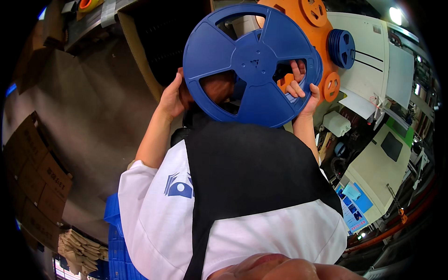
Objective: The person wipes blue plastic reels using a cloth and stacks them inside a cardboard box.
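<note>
A large blue plastic reel [261, 100], with wide cut-out windows and a round hub, is held up in front of my chest between both hands. At its left edge, my left hand [172, 99] is closed on the rim, thumb outside and most fingers hidden behind the disc. On the opposite side my right hand [308, 99] grips the rim, and its fingers show through a window of the reel. Behind the reel stands an orange machine part [322, 44] with round slotted discs. Several blue reels [342, 48] sit stacked beside it near two thin dark rods.
An open cardboard box [136, 51] with a dark interior lies beyond the reel to the left. Flattened or stacked cartons [37, 182] stand at far left, blue crates [120, 252] at lower left. On the right are a white jug [337, 123] and a pale machine cabinet [373, 177].
</note>
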{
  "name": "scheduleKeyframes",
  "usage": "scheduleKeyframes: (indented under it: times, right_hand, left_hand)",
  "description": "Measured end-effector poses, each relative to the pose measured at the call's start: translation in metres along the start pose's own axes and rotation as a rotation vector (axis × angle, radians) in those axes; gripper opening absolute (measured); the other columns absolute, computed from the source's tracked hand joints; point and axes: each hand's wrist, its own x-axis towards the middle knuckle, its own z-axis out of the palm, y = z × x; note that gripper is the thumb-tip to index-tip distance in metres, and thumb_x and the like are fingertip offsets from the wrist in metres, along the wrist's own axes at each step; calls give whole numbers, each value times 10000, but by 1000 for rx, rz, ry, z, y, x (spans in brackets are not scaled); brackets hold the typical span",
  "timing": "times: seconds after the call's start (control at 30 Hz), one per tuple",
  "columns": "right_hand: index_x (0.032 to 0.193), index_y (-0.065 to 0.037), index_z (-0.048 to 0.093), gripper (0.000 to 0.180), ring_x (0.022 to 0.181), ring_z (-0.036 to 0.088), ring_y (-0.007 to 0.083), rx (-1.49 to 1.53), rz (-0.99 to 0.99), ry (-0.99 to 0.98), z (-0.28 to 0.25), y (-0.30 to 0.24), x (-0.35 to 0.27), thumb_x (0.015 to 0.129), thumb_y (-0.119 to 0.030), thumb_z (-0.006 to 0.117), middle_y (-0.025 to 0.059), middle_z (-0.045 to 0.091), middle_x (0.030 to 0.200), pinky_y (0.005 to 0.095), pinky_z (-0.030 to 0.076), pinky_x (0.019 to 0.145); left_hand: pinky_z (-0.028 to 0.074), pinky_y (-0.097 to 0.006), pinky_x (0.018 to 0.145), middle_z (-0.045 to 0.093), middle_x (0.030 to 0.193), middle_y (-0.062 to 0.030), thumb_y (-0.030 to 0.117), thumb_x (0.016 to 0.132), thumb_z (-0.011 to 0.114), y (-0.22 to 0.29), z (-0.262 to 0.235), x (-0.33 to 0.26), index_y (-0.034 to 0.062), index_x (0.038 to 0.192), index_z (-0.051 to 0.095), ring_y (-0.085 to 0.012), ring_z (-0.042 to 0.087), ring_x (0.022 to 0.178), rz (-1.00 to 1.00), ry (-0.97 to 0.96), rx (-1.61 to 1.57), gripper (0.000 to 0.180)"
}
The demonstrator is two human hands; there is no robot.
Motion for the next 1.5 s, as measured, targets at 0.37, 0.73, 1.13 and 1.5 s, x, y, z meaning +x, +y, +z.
scheduleKeyframes:
  times: [0.37, 0.73, 1.13, 1.5]
  right_hand:
    - [1338, -3, 394, 631, 832, 558, 186, -150, 40, 137, 20, 12, 40, 892, -429, 525, 193, 454, 1350, 275, 437, 644]
    - [1020, -9, 558, 377, 617, 501, 138, -431, 92, 392, -12, 4, 29, 960, -367, 454, 88, 610, 833, 260, 399, 530]
    - [1008, -9, 550, 318, 562, 468, 115, -441, 118, 421, -10, 19, 11, 968, -302, 433, 47, 549, 719, 246, 378, 510]
    - [1000, -20, 547, 301, 561, 469, 115, -465, 94, 450, -5, 24, 1, 966, -295, 431, 42, 549, 708, 246, 371, 513]
  left_hand:
    - [435, -364, 947, 546, 1165, -97, 152, 784, 699, -10, -9, -26, 42, 1270, 428, -222, 551, 1070, 132, -42, -15, 567]
    - [491, -371, 794, 604, 1042, -151, 84, 846, 549, 16, -46, -45, 32, 1277, 398, -259, 607, 944, 536, 492, 715, 460]
    - [472, -473, 805, 616, 1025, -233, 115, 896, 429, 32, -87, 36, 23, 1284, 368, -417, 599, 913, 437, 1109, 1545, 404]
    - [468, -440, 826, 601, 1068, -251, 120, 902, 476, 69, -129, 101, 21, 1364, 297, -421, 596, 947, 386, 1011, 1519, 505]
